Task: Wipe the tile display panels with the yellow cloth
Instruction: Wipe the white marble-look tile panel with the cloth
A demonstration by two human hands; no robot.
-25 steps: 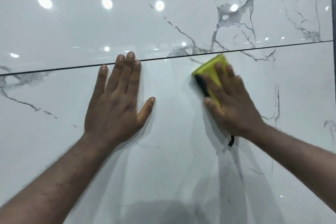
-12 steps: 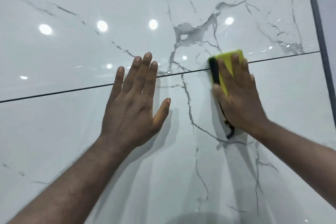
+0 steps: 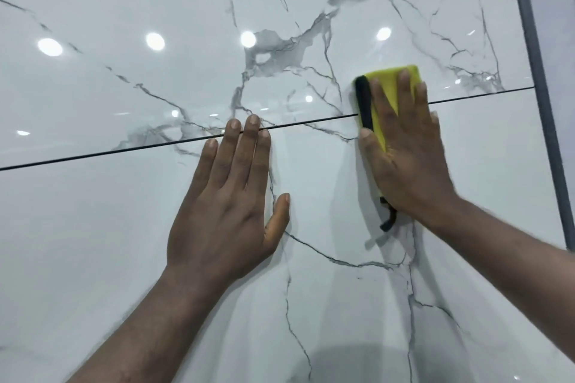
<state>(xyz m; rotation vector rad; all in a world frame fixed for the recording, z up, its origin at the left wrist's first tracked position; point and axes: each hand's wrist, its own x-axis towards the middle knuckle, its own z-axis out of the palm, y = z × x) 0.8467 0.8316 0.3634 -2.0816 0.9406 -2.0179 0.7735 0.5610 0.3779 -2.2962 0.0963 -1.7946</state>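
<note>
- The right hand, at centre right of the frame, lies flat with straight fingers and presses the yellow cloth against the tiles; nothing is curled round it.
- The cloth sits under that palm. Its yellow top peeks out past the fingertips, a black edge strip runs down its left side, and a black loop hangs out below the heel of the hand.
- Its long axis runs up and down the frame, crossing the thin dark seam, so it covers part of both panels.
- The upper panel and lower panel are glossy white with grey veins and round light reflections.
- The left hand, lower centre, rests flat and empty on the lower panel, fingers straight, tips just reaching the seam. It lies to the left of the cloth, apart from it.
- A grey frame strip edges the panels near the right of the frame, close to the cloth; most unwiped-looking tile stretches leftward, so the next stroke likely belongs to the right hand.
</note>
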